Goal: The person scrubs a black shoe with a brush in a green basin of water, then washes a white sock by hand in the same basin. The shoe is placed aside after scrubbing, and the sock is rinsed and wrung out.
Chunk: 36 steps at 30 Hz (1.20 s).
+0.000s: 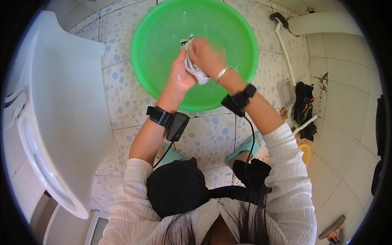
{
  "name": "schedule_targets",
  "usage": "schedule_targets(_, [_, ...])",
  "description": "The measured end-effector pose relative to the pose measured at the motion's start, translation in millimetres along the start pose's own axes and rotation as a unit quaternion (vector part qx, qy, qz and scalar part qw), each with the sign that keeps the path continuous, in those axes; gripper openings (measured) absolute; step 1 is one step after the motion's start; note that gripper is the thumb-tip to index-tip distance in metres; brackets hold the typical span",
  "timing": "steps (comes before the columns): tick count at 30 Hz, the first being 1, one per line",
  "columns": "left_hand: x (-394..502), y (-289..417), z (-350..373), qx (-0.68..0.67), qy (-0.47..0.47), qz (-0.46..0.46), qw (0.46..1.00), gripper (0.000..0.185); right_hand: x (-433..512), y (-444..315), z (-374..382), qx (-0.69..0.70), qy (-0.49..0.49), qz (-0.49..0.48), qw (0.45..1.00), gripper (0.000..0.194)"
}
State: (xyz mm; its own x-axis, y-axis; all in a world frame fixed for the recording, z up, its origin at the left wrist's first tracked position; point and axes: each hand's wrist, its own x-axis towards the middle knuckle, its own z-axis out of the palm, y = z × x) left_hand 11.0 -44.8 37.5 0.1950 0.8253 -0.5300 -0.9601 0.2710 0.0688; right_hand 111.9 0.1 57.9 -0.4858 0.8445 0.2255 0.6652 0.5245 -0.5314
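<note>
A large green plastic basin (162, 82) stands on the tiled floor in front of me. Over it, a bunched white cloth (196, 71) with a small black-and-white part at its far end lies between my hands. My left hand (181, 70) holds the cloth from the left, wet at the palm, thumb pointing up along it. My right hand (209, 56), blurred by motion, is closed on the cloth from the right, a silver bracelet at its wrist. Black straps with small devices and cables sit on both forearms.
A white ceramic washbasin (70, 92) fills the left side. Along the right wall are a long-handled brush (285, 52), black shoes (303, 104) and a yellow basin (305, 154) partly behind my sleeve. My feet in turquoise slippers (249, 145) are just below the green basin.
</note>
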Motion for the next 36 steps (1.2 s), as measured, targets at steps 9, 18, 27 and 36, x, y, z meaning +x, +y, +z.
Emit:
schedule_targets(9, [-9,18,18,0.077,-0.123,0.088,0.985,0.052,-12,49,-14,0.545,-0.074,0.401,0.732,0.02])
schedule_targets(18, [-5,-10,29,0.038,0.021,0.051,0.998,0.046,11,-26,-31,0.041,0.033,0.05,0.997,0.014])
schedule_targets(27, [-3,-9,17,0.057,0.031,0.027,0.998,0.043,8,-17,-24,-0.008,-0.07,0.059,0.996,0.017])
schedule_targets(36, [-6,-14,12,0.104,0.018,0.029,0.994,0.044,-5,-24,-35,-0.012,-0.07,0.006,0.997,0.019])
